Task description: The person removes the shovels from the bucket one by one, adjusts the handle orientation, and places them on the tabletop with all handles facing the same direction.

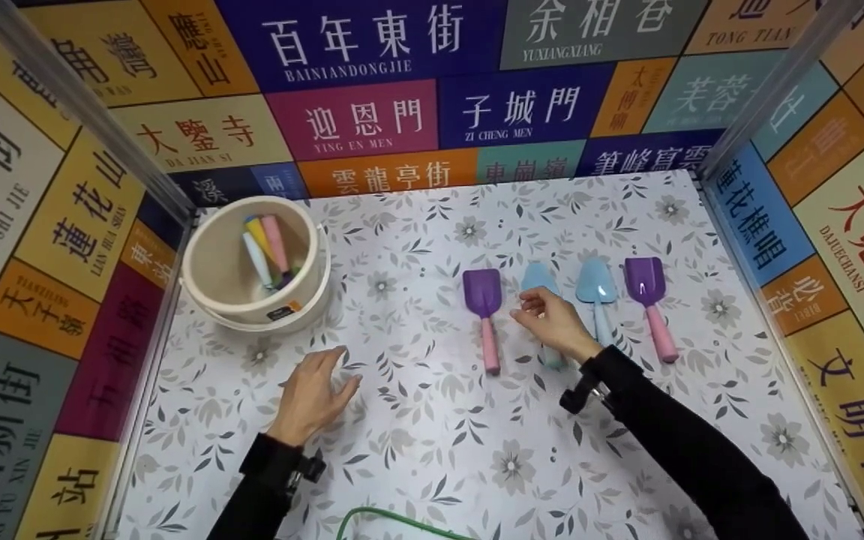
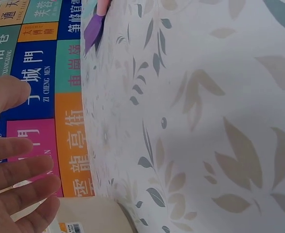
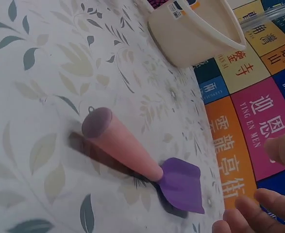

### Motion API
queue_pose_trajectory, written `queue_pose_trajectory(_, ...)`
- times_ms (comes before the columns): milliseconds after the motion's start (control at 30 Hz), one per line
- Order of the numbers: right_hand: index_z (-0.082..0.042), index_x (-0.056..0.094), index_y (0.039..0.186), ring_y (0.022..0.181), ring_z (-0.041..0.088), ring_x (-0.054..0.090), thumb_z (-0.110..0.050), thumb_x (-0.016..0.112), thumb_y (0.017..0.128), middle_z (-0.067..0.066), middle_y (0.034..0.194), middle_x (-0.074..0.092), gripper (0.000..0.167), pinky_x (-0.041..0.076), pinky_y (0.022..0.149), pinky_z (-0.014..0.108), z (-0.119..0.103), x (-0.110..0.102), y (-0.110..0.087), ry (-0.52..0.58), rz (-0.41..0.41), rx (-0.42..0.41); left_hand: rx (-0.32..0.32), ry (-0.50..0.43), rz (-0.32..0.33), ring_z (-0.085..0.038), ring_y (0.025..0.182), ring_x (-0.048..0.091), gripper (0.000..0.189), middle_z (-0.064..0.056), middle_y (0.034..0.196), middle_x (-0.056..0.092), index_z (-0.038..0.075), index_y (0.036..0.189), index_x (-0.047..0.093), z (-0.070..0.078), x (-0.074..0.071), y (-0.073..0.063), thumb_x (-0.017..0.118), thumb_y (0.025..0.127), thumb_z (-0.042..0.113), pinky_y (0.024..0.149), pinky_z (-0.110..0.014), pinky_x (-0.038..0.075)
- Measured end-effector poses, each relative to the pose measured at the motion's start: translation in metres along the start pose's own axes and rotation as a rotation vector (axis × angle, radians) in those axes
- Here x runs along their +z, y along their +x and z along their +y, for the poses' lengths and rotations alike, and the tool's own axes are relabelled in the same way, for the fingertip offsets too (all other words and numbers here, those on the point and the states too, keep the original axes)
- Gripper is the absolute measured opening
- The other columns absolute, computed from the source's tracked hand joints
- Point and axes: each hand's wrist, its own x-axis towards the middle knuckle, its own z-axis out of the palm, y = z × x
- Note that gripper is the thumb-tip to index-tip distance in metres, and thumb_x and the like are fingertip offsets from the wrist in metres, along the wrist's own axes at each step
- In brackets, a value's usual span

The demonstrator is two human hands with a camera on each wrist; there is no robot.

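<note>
My left hand [image 1: 313, 397] is held over the table in front of the bucket, fingers spread and holding nothing. Over a light blue toy shovel [image 1: 538, 276] hovers my right hand [image 1: 556, 322], its fingers loosely bent and nothing between them; it hides the middle of that shovel. Just left of it lies a purple shovel with a pink handle [image 1: 483, 294], seen close in the right wrist view with its pink handle [image 3: 130, 145] toward the camera. Farther right lie another light blue shovel [image 1: 595, 281] and a second purple one [image 1: 645, 279].
A cream bucket [image 1: 211, 251] stands at the back left, with light blue, yellow and pink handles [image 1: 273, 238] leaning inside. Sign-patterned panels [image 1: 357, 116] wall the back and sides. A green cord [image 1: 394, 517] curves at the front edge of the flowered tablecloth [image 1: 417, 420].
</note>
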Motion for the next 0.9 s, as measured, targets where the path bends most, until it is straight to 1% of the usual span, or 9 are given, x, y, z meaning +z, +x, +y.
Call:
queue_pose_trajectory(133,0.007,0.057,0.136,0.115,0.042,0.064,-0.020,0.071,0.100,0.028,0.126,0.066,0.047,0.053,0.098,0.055,0.007,-0.019,-0.016,-0.075,0.021,-0.144,0.006,0.000,0.008,-0.038,0.101,0.071,0.048,-0.022,0.109,0.075,-0.004,0.123,0.070,0.002,-0.001,0.003,0.084,0.086,0.023,0.086,-0.050,0.061)
queue_pose_trajectory(233,0.008,0.058,0.133,0.113,0.044,0.064,-0.016,0.075,0.097,0.028,0.123,0.065,0.047,0.053,0.096,0.058,0.014,-0.028,-0.028,-0.167,0.080,-0.277,0.014,0.002,0.016,-0.039,0.100,0.071,0.049,-0.022,0.109,0.074,-0.004,0.123,0.070,0.004,-0.001,0.006,0.085,0.086,0.024,0.085,-0.051,0.061)
queue_pose_trajectory(300,0.009,0.060,0.129,0.111,0.044,0.064,-0.014,0.079,0.092,0.028,0.120,0.066,0.047,0.054,0.095,0.058,0.020,-0.034,-0.034,-0.249,0.137,-0.388,0.026,0.003,0.029,-0.038,0.099,0.071,0.049,-0.022,0.108,0.074,-0.004,0.123,0.070,0.005,-0.001,0.006,0.085,0.085,0.024,0.084,-0.051,0.061)
queue_pose_trajectory(400,0.007,0.063,0.124,0.105,0.044,0.065,-0.015,0.085,0.086,0.027,0.115,0.066,0.049,0.055,0.089,0.057,0.030,-0.041,-0.040,-0.410,0.232,-0.565,0.046,-0.003,0.049,-0.038,0.096,0.071,0.049,-0.021,0.105,0.074,-0.004,0.122,0.070,0.006,-0.001,0.007,0.086,0.085,0.024,0.082,-0.050,0.061)
queue_pose_trajectory(467,0.006,0.064,0.121,0.102,0.044,0.066,-0.016,0.088,0.084,0.027,0.112,0.066,0.050,0.056,0.086,0.057,0.038,-0.046,-0.042,-0.513,0.286,-0.656,0.055,-0.004,0.058,-0.037,0.095,0.071,0.050,-0.020,0.103,0.073,-0.005,0.122,0.069,0.007,0.000,0.008,0.086,0.084,0.023,0.080,-0.050,0.061)
queue_pose_trajectory(500,0.005,0.064,0.120,0.100,0.044,0.066,-0.017,0.089,0.083,0.026,0.112,0.066,0.050,0.057,0.084,0.056,0.041,-0.048,-0.043,-0.558,0.305,-0.688,0.057,-0.004,0.061,-0.036,0.094,0.070,0.050,-0.019,0.101,0.073,-0.005,0.122,0.069,0.007,0.000,0.008,0.086,0.084,0.022,0.080,-0.049,0.060)
queue_pose_trajectory(567,0.004,0.064,0.120,0.098,0.044,0.067,-0.019,0.089,0.081,0.026,0.111,0.066,0.051,0.057,0.080,0.057,0.048,-0.053,-0.046,-0.625,0.325,-0.721,0.060,-0.002,0.064,-0.035,0.093,0.070,0.050,-0.017,0.099,0.072,-0.005,0.122,0.069,0.008,0.000,0.009,0.086,0.084,0.022,0.079,-0.048,0.060)
queue_pose_trajectory(667,0.005,0.064,0.119,0.097,0.047,0.067,-0.019,0.088,0.080,0.028,0.112,0.066,0.052,0.057,0.079,0.058,0.058,-0.058,-0.052,-0.688,0.331,-0.735,0.064,0.003,0.071,-0.035,0.093,0.070,0.050,-0.017,0.098,0.072,-0.004,0.122,0.069,0.009,0.000,0.011,0.087,0.083,0.022,0.079,-0.048,0.060)
queue_pose_trajectory(900,0.006,0.065,0.120,0.095,0.047,0.067,-0.019,0.091,0.076,0.028,0.110,0.066,0.057,0.056,0.082,0.058,0.071,-0.067,-0.064,-0.752,0.337,-0.728,0.095,0.025,0.087,-0.036,0.093,0.070,0.051,-0.018,0.100,0.073,-0.004,0.121,0.069,0.008,-0.001,0.016,0.088,0.081,0.022,0.080,-0.048,0.060)
